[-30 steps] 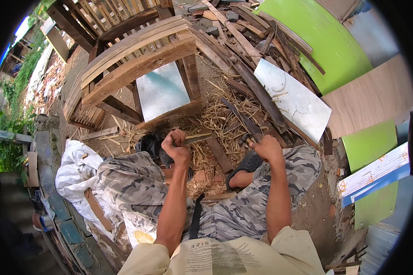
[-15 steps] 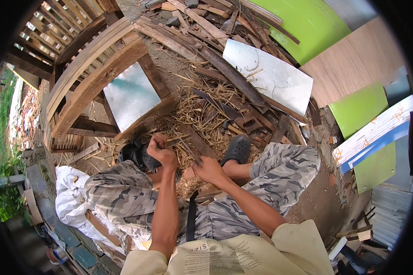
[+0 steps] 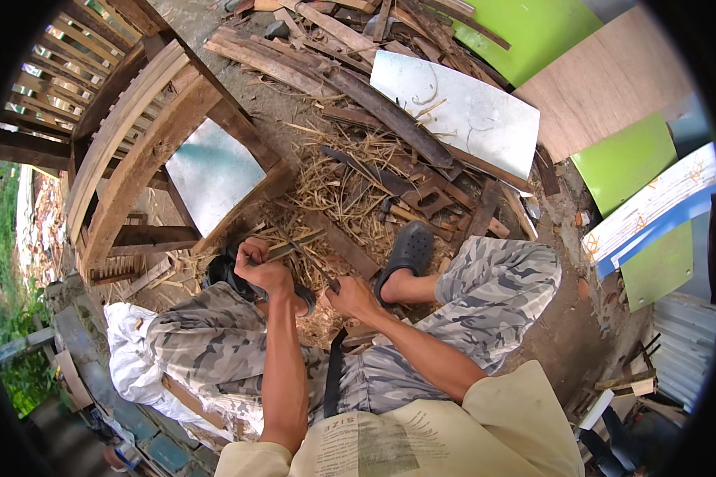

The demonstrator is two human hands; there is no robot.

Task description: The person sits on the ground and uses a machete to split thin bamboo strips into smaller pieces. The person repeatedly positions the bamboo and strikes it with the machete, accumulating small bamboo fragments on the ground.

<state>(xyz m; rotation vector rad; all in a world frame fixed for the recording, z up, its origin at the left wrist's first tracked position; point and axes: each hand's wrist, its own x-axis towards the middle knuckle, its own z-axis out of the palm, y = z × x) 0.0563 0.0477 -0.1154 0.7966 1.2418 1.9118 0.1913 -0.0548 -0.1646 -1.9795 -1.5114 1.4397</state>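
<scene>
My right hand (image 3: 354, 300) is closed around the lower end of a long, thin dark tool (image 3: 314, 264), its kind unclear, which slants up and left. My left hand (image 3: 264, 266) is a fist just left of that tool; whatever its fingers hold, if anything, is hidden. A wooden stick (image 3: 298, 245) lies just right of the left fist, and I cannot tell whether they touch. Both hands are between my knees, above wood shavings. Beyond them, a handsaw (image 3: 382, 176) and a hammer (image 3: 406, 215) lie among the strips and shavings.
A wooden frame (image 3: 147, 159) with a pale panel (image 3: 215, 171) stands at far left. Planks (image 3: 390, 111) and a white board (image 3: 457, 107) lie beyond the shavings. Green sheets (image 3: 624, 163) line the right side. A white sack (image 3: 127, 338) is by my left knee.
My left fist has shifted slightly left and down, and my right hand slightly left with the thin tool. The surroundings have shifted a little in view as the head moved.
</scene>
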